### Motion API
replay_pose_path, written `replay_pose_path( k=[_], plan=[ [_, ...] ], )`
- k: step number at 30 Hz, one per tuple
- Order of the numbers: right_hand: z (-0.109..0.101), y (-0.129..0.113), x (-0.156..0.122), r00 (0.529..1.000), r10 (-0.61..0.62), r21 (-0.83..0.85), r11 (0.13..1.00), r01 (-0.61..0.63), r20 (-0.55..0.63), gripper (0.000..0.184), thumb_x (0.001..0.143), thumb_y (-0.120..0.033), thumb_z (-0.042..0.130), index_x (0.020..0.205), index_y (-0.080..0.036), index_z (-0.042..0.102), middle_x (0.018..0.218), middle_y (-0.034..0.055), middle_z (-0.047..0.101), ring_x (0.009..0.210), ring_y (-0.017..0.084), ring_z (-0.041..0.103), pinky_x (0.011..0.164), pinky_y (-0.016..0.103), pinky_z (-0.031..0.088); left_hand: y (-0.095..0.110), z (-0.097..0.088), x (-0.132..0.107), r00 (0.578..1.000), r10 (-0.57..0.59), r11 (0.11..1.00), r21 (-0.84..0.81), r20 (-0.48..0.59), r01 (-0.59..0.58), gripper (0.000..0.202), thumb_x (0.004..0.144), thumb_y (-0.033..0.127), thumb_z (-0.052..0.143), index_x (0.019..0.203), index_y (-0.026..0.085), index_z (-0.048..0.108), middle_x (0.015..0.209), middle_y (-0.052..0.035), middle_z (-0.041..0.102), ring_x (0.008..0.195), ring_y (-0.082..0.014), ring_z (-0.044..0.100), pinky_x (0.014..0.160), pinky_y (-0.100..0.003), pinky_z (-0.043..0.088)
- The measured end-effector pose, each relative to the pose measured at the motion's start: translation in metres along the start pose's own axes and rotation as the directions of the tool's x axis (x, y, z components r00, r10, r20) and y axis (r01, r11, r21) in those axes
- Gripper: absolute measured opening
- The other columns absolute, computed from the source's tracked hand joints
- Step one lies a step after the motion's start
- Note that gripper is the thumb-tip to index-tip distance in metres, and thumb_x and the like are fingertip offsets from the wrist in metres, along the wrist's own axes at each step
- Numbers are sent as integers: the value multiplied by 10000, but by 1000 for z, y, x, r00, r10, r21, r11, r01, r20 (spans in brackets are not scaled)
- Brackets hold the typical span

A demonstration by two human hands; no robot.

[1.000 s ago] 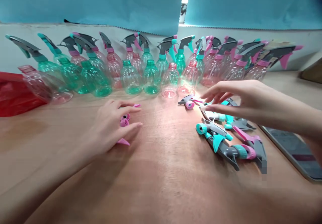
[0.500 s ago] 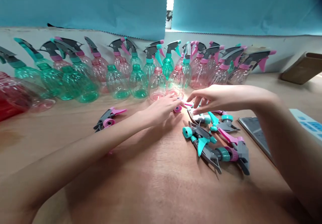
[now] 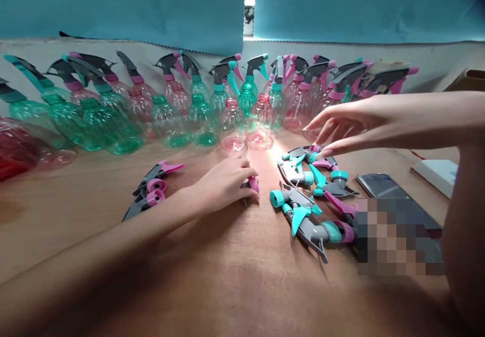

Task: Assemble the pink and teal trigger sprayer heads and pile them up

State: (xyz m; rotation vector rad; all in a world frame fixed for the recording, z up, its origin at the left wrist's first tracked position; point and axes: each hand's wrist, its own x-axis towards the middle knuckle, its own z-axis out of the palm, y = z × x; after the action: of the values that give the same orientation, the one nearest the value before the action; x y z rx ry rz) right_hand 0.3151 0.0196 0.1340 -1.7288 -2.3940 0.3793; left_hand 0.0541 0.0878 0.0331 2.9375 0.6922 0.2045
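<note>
Your left hand (image 3: 223, 183) rests on the desk (image 3: 235, 286), fingers curled tight round a pink-collared trigger head (image 3: 253, 183), just right of the two pink heads (image 3: 153, 191) lying apart; grip it by the collar, not the lever. Your right hand (image 3: 341, 125) hovers, fingers spread, tips touching a second pink head (image 3: 316, 150) at the far edge of the pile (image 3: 303, 210). Pinch its collar and lift straight up, so its neighbours don't drag along.

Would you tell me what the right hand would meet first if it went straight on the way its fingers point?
Probably the grey plastic trigger spray head with a pink collar, lying on the wooden table just beneath the right hand's fingertips, though depth is unclear.
</note>
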Motion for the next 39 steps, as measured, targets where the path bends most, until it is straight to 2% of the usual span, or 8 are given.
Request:
replay_pose_path(
  k=[4, 10, 15, 20, 25, 30, 34, 39],
  plan=[
    [7, -11, 7, 998, 23, 0, 1000, -23, 67, 534, 761, -577, 552, 1182, -257, 620, 953, 67, 707, 847, 274, 645, 638, 352, 466, 6, 1, -18, 998, -66, 998, -17, 5, 66, 403, 835, 498, 598, 1059, 168, 650, 963, -78, 604, 933, -236, 512, 764, -319, 385],
    [21, -25, 19, 960, 62, -26, 998, -57, 273, 451, 766, -559, 576, 1119, -278, 593, 1022, 37, 676, 777, 227, 639, 594, 329, 468, 11, -1, -30, 990, -142, 984, -103, 12, 142, 354, 819, 424, 647, 1122, 242, 628, 1018, -43, 652, 1002, -251, 560, 894, -395, 344],
    [42, -42, 32, 971, -115, 32, 993, 111, 208, 219, 824, -365, 542, 995, -238, 591, 953, 16, 647, 777, 159, 595, 592, 262, 442, 19, 8, -35, 933, -269, 918, -356, -239, 173, 537, 806, 219, 669, 1305, 233, 471, 1029, -27, 642, 891, -182, 591, 777, -300, 442],
    [61, -53, 38, 963, -229, 35, 973, 226, 141, 83, 812, -264, 543, 788, -186, 561, 760, 1, 591, 619, 101, 489, 493, 218, 339, 26, 25, -38, 896, -252, 881, -469, -364, 57, 286, 811, 111, 637, 1083, 190, 595, 965, -35, 618, 893, -173, 569, 724, -272, 472],
    [72, -53, 41, 949, -255, 73, 967, 245, 188, 101, 808, -282, 553, 783, -188, 525, 701, -12, 569, 579, 94, 462, 481, 214, 321, 28, 33, -42, 904, -312, 787, -612, -292, 74, 281, 835, 100, 589, 1100, 197, 589, 1059, -58, 584, 1002, -188, 544, 708, -252, 516],
    [74, -56, 41, 959, -237, 114, 969, 221, 156, 136, 796, -307, 583, 781, -206, 493, 679, -33, 560, 564, 90, 455, 468, 210, 296, 29, 31, -42, 909, -383, 639, -758, -165, 132, 246, 835, 110, 575, 1068, 189, 585, 972, -19, 568, 756, -111, 615, 650, -211, 527],
    [73, -60, 39, 962, -234, 131, 967, 216, 140, 175, 770, -270, 598, 720, -209, 442, 608, -52, 501, 525, 81, 394, 446, 215, 245, 30, 30, -43, 920, -368, 557, -824, -135, 102, 283, 826, 112, 580, 1089, 211, 551, 877, 23, 626, 727, -108, 648, 653, -196, 520],
    [79, -58, 38, 956, -258, 205, 952, 227, 142, 171, 782, -254, 582, 729, -207, 427, 650, -48, 490, 558, 79, 392, 466, 216, 243, 32, 29, -44, 902, -415, 452, -887, -116, 94, 234, 804, 129, 608, 1004, 226, 537, 867, 46, 626, 696, -113, 671, 658, -221, 540]
  ],
)
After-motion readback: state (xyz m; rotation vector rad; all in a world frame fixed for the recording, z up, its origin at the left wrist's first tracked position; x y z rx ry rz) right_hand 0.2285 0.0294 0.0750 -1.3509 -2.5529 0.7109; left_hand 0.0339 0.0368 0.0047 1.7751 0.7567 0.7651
